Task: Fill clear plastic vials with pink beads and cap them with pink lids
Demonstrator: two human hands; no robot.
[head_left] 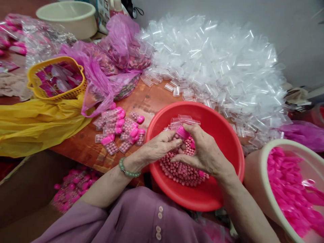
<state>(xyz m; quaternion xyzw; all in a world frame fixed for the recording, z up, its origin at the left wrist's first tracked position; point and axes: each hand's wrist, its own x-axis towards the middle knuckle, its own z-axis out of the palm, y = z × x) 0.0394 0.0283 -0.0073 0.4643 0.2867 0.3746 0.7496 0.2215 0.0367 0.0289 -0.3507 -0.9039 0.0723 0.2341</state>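
Observation:
Over the red basin (231,141), my left hand (162,145) pinches a small clear plastic container with a pink cap (182,132). The fingers partly hide its body. My right hand (206,152) is curved around the capped end, its upper fingertip on the cap and its lower digit stretched out below. Beneath both hands lie many pink beads (184,173) and a few loose pink caps in the basin. Some empty clear containers (186,119) rest against the basin's far side.
Filled capped containers (118,126) lie left of the basin. Behind rises a big heap of clear containers (215,60). A pale tub (265,168) of pink caps stands right. A yellow basket (57,96), purple bags (98,81) and a box with more filled containers (76,185) are left.

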